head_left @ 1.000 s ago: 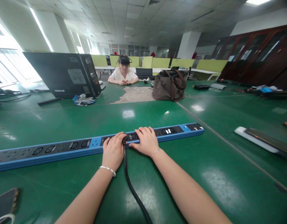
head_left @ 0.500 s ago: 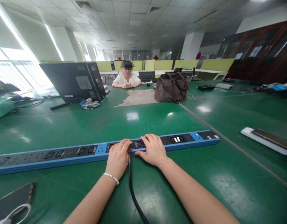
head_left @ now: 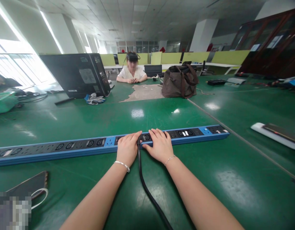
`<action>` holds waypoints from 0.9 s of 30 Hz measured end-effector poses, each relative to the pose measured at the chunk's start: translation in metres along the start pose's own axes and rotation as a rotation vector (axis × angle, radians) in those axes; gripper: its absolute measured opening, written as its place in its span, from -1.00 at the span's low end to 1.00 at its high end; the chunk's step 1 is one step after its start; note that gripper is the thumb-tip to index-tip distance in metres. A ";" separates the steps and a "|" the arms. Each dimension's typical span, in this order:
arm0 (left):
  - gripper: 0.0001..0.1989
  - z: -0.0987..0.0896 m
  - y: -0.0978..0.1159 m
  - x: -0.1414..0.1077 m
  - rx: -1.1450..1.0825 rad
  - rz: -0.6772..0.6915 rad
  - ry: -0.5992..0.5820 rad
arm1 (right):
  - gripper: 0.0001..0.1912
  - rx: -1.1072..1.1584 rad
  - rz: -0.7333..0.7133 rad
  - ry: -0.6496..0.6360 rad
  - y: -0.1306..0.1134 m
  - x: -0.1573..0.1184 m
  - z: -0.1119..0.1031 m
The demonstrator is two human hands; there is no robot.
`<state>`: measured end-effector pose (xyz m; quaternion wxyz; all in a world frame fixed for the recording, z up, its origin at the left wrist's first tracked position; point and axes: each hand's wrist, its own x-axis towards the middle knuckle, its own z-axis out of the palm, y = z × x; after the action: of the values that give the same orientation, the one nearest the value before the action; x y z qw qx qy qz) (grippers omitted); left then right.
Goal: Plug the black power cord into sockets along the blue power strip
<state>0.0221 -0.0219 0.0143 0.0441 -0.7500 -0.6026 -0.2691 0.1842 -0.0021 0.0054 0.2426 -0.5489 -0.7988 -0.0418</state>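
Note:
A long blue power strip (head_left: pixel 82 148) with black sockets lies across the green table. From its middle a thick black cable (head_left: pixel 144 185) runs toward me, its plug end (head_left: pixel 139 140) at the strip. My left hand (head_left: pixel 128 148) is closed around that plug, fingers over the strip's top; the hand partly hides the plug. Just right of it, my right hand (head_left: pixel 161 145) grips the strip, thumb along the near side and fingers over the top. One dark socket (head_left: pixel 147 137) shows between the hands.
Across the green table (head_left: pixel 90 118) sits a person (head_left: pixel 131 72) in a white top. A black computer case (head_left: pixel 73 75), gloves (head_left: pixel 94 99) and a brown bag (head_left: pixel 179 81) stand beyond the strip. A phone-like slab (head_left: pixel 29 185) lies near left, a white-and-dark object (head_left: pixel 277 135) at right.
The view has tilted slightly down and left, so everything appears shifted up or right. Both hands keep their places on the strip and plug.

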 end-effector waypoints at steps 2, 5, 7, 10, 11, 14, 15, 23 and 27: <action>-0.66 0.001 0.000 -0.001 -0.010 0.003 0.000 | -0.35 -0.007 0.010 -0.008 0.000 0.000 0.001; -0.69 0.003 0.001 -0.001 -0.086 0.003 0.044 | -0.36 -0.020 0.008 -0.021 0.000 0.000 0.001; -0.68 0.005 0.000 0.001 -0.202 -0.031 0.152 | -0.36 -0.025 0.000 -0.027 0.002 -0.001 0.001; -0.67 0.001 -0.006 0.004 -0.318 -0.108 0.309 | -0.37 -0.032 -0.022 -0.040 0.004 -0.002 0.000; -0.67 -0.003 -0.010 0.005 -0.311 -0.119 0.317 | -0.37 -0.035 -0.028 -0.044 0.004 -0.002 0.000; -0.63 -0.023 -0.034 0.004 -0.289 -0.181 0.309 | -0.37 -0.046 -0.030 -0.050 0.005 -0.001 0.000; -0.62 -0.032 -0.045 0.002 -0.299 -0.234 0.309 | -0.37 -0.047 -0.029 -0.050 0.006 -0.001 0.000; -0.50 -0.067 -0.106 -0.019 -0.291 -0.340 0.060 | -0.39 -0.019 -0.030 -0.025 0.005 -0.001 0.001; -0.52 -0.054 -0.107 -0.021 -0.254 -0.346 0.014 | -0.39 -0.015 -0.032 -0.026 0.005 -0.001 0.001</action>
<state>-0.0991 -0.0324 0.0227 -0.0932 -0.6330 -0.6834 -0.3516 0.1888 -0.0005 0.0035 0.2272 -0.5383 -0.8103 -0.0445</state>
